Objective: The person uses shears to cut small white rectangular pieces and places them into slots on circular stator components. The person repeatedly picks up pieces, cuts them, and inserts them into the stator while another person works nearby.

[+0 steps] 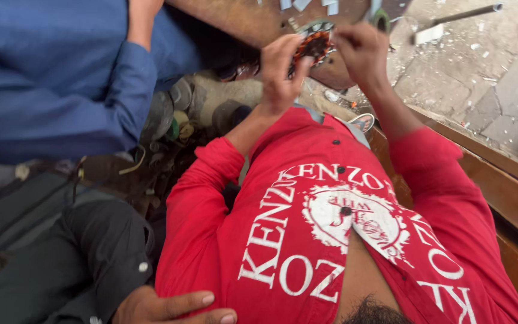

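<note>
While you look down over your red shirt [307, 240], a person in a blue sleeve [61, 78] and dark trousers [91, 252] sits close on your left. Low down, another hand [172, 309], not yours, rests with flat fingers against the shirt's hem. Between that person and your left arm lies a dim heap of round metal parts [175, 108], too shadowed to tell apart.

Your left hand [280, 66] is raised in front of you, palm turned inward, its fingers curled and pressed onto the left rim of the stator [315, 42]. The stator is a small round ring with copper-coloured windings inside. It is held in the air between your two hands, just in front of the near edge of a brown wooden board [247, 21]. White scraps [331, 6] lie scattered on that board behind it.

Your right hand [361, 51] shows its back to you, fingers bunched tight at the stator's right rim. Whether they pinch the rim itself or a wire on it is hidden by the knuckles.

Further right, a metal rod [463, 15] lies on the cracked concrete floor [481, 78], well apart from your hands. A wooden plank [499, 174] runs slantwise beside your right sleeve.
</note>
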